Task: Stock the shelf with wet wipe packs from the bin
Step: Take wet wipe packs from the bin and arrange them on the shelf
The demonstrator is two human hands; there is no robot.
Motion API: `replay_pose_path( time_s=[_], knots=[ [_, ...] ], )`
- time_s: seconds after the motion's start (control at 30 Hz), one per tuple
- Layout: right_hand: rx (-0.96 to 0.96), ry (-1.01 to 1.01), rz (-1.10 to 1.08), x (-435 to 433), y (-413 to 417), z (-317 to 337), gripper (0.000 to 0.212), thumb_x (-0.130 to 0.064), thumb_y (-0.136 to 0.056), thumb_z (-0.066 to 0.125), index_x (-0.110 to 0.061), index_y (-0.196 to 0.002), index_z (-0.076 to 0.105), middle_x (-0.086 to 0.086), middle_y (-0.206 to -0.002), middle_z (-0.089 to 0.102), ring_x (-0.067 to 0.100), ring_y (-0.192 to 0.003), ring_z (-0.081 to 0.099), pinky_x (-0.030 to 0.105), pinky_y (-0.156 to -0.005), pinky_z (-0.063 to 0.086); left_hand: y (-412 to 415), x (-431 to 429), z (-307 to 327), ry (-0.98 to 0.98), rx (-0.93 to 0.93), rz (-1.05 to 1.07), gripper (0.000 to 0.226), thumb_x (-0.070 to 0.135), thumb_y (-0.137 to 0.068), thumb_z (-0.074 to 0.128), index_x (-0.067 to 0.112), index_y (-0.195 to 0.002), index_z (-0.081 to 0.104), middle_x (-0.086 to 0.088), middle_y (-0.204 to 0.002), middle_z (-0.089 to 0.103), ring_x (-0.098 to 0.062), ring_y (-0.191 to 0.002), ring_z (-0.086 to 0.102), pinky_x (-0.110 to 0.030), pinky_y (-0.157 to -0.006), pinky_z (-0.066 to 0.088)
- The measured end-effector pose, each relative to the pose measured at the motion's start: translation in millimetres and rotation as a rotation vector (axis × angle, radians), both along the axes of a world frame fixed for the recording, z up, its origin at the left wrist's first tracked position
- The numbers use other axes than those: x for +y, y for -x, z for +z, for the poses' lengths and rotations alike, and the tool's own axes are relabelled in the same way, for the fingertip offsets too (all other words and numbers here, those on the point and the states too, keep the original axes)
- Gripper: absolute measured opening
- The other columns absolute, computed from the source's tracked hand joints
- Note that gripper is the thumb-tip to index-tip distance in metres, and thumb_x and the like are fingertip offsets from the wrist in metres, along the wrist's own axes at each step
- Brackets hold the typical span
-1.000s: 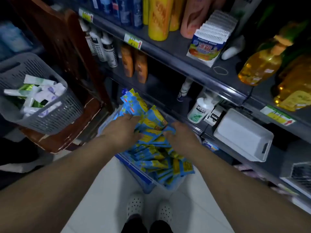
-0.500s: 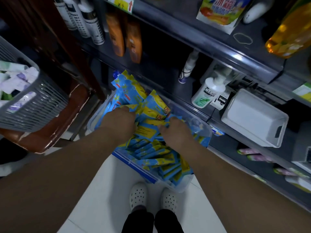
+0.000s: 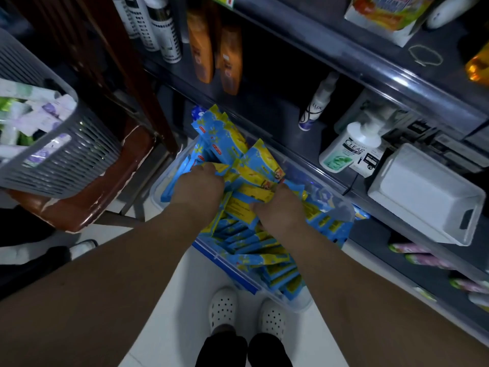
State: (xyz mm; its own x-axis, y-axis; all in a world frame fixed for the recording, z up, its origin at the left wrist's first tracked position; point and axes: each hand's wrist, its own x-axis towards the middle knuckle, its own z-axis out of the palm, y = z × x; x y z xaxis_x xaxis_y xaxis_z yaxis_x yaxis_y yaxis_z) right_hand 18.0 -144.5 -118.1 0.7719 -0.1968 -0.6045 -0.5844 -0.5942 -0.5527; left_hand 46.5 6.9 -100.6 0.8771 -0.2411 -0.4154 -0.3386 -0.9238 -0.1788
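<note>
A clear plastic bin [image 3: 341, 207] with a blue rim stands on the floor against the shelving, full of blue and yellow wet wipe packs [image 3: 254, 245]. Both my hands are down in it. My left hand [image 3: 197, 189] curls its fingers round a bunch of packs [image 3: 219, 139] that stick up at the bin's far left. My right hand [image 3: 280, 207] grips packs [image 3: 260, 165] in the middle of the pile. The fingertips of both hands are buried among the packs. An empty white tray [image 3: 420, 197] sits on the dark shelf [image 3: 370, 229] to the right.
A grey slatted basket [image 3: 66, 154] of tubes rests on a brown chair seat [image 3: 87, 207] at the left. Shampoo and lotion bottles [image 3: 344, 152] stand on the shelves behind the bin. My white shoes [image 3: 246, 311] stand on the white floor just before the bin.
The view has tilted down and come closer to the bin. Both hands have dug deeper into the packs and closed on them.
</note>
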Motion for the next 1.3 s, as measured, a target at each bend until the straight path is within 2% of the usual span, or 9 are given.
replay_pose_path(
  time_s=[0.1, 0.2, 0.33, 0.47, 0.63, 0.77, 0.87, 1.17, 1.3],
  knots=[
    [-0.037, -0.048, -0.048, -3.4, 3.0, 2.1, 0.064, -0.026, -0.088, 0.069, -0.008, -0.140, 0.037, 0.001, -0.074, 0.054, 0.024, -0.073, 0.065, 0.043, -0.070, 0.058, 2.8, 7.5, -4.0, 0.129, -0.101, -0.011, 0.018, 0.009, -0.084, 0.058, 0.010, -0.101, 0.062, -0.014, -0.114, 0.047, -0.033, -0.106, 0.048, -0.037, -0.064, 0.034],
    [-0.086, -0.100, -0.101, -12.2, 6.5, 13.6, 0.061, -0.024, -0.088, 0.070, -0.011, -0.138, 0.038, 0.007, -0.085, 0.060, 0.031, -0.083, 0.067, 0.050, -0.073, 0.058, 4.6, 12.8, 0.1, 0.424, -0.198, -0.024, 0.011, 0.001, -0.066, 0.071, 0.005, -0.072, 0.062, -0.017, -0.081, 0.055, -0.041, -0.076, 0.055, -0.039, -0.056, 0.044],
    [-0.151, -0.082, -0.100, -26.8, 11.4, 50.4, 0.052, -0.022, -0.089, 0.068, -0.015, -0.133, 0.040, 0.012, -0.092, 0.062, 0.031, -0.082, 0.066, 0.051, -0.071, 0.057, 10.2, 5.0, 29.8, 0.748, -0.178, 0.202, 0.019, 0.007, -0.091, 0.050, 0.011, -0.074, 0.043, -0.002, -0.061, 0.042, -0.023, -0.057, 0.043, -0.034, -0.051, 0.028],
    [-0.194, 0.005, -0.029, -45.2, 14.5, 103.1, 0.046, -0.024, -0.093, 0.062, -0.019, -0.131, 0.036, 0.016, -0.086, 0.062, 0.024, -0.063, 0.056, 0.034, -0.055, 0.045, 8.0, -2.4, 70.5, 0.979, -0.099, 0.384, 0.015, 0.015, -0.092, 0.050, 0.014, -0.078, 0.043, -0.014, -0.072, 0.060, -0.033, -0.067, 0.057, -0.050, -0.062, 0.049],
    [-0.317, 0.012, -0.113, -61.7, 12.2, 165.0, 0.039, -0.022, -0.091, 0.064, -0.026, -0.122, 0.041, 0.008, -0.081, 0.060, 0.023, -0.059, 0.056, 0.036, -0.054, 0.049, 2.2, -19.5, 145.9, 1.121, -0.098, 0.424, 0.021, 0.018, -0.095, 0.049, 0.017, -0.075, 0.040, -0.016, -0.073, 0.058, -0.035, -0.067, 0.057, -0.052, -0.062, 0.051],
    [-0.379, -0.025, -0.153, -70.8, 13.0, 218.7, 0.037, -0.018, -0.092, 0.063, -0.029, -0.115, 0.036, 0.003, -0.078, 0.052, 0.021, -0.055, 0.050, 0.033, -0.050, 0.041, 4.0, -40.5, 206.4, 1.161, -0.129, 0.328, 0.018, 0.022, -0.099, 0.045, 0.012, -0.085, 0.040, -0.014, -0.081, 0.050, -0.035, -0.069, 0.050, -0.051, -0.061, 0.046],
    [-0.469, -0.041, -0.225, -76.5, 13.1, 253.9, 0.038, -0.016, -0.091, 0.064, -0.025, -0.116, 0.038, 0.003, -0.077, 0.050, 0.017, -0.054, 0.047, 0.028, -0.046, 0.036, 6.7, -54.8, 242.9, 1.182, -0.200, 0.181, 0.017, 0.017, -0.099, 0.044, 0.008, -0.086, 0.040, -0.008, -0.087, 0.044, -0.026, -0.071, 0.041, -0.047, -0.064, 0.038],
    [-0.658, -0.482, -0.540, -103.3, 21.2, 343.2, 0.033, -0.004, -0.092, 0.057, -0.032, -0.107, 0.049, 0.008, -0.107, 0.060, 0.025, -0.084, 0.059, 0.040, -0.070, 0.050, 11.0, -84.6, 305.0, 1.160, -0.389, -0.343, 0.010, 0.013, -0.085, 0.059, 0.014, -0.079, 0.051, -0.001, -0.094, 0.047, -0.019, -0.089, 0.048, -0.033, -0.076, 0.040],
    [-0.763, -0.583, -0.598, -115.5, 34.4, 376.2, 0.026, -0.013, -0.095, 0.058, -0.021, -0.118, 0.048, 0.007, -0.109, 0.061, 0.025, -0.090, 0.063, 0.036, -0.069, 0.053, 13.8, -103.3, 323.6, 1.208, -0.456, -0.446, 0.010, 0.020, -0.079, 0.064, 0.016, -0.081, 0.055, 0.004, -0.093, 0.047, -0.012, -0.085, 0.044, -0.023, -0.071, 0.034]
  ],
)
